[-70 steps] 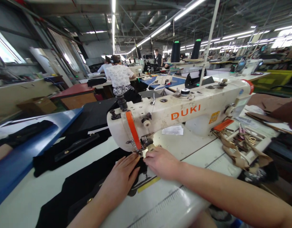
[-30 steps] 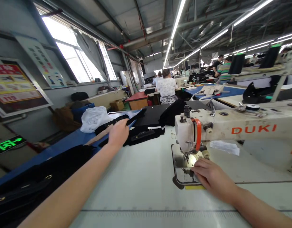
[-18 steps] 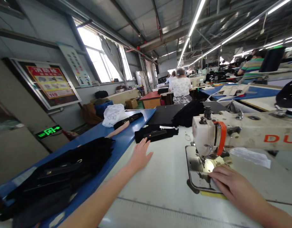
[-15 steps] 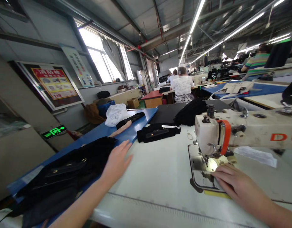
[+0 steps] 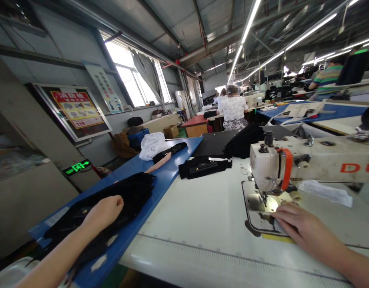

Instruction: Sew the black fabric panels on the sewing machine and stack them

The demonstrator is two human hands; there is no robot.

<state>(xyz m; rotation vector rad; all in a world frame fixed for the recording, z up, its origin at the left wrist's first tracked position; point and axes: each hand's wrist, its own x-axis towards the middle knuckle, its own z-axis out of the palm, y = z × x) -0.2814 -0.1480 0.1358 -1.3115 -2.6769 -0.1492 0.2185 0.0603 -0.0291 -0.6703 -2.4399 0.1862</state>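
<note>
Over the pile of black fabric pieces [image 5: 133, 196] on the blue table, my left hand [image 5: 104, 211] has its fingers curled in; whatever they hold, if anything, is hidden. My right hand [image 5: 301, 222] rests beside the needle plate of the white sewing machine [image 5: 265, 168], fingertips pressed together near the lit needle area. What lies under those fingertips cannot be made out. A black piece with a small flap and a white strip [image 5: 202, 167] lies flat on the pale machine table, left of the machine head.
Another black heap [image 5: 244, 141] lies behind the machine head. A white plastic bag [image 5: 153, 145] and a black strap-like piece [image 5: 172, 151] are on the blue table [image 5: 160, 188]. A white paper [image 5: 325, 193] lies under the machine arm. People sit farther back.
My left hand has moved left and down from the table's edge onto the black pile, and its spread fingers have curled in. My right hand has stayed by the needle plate.
</note>
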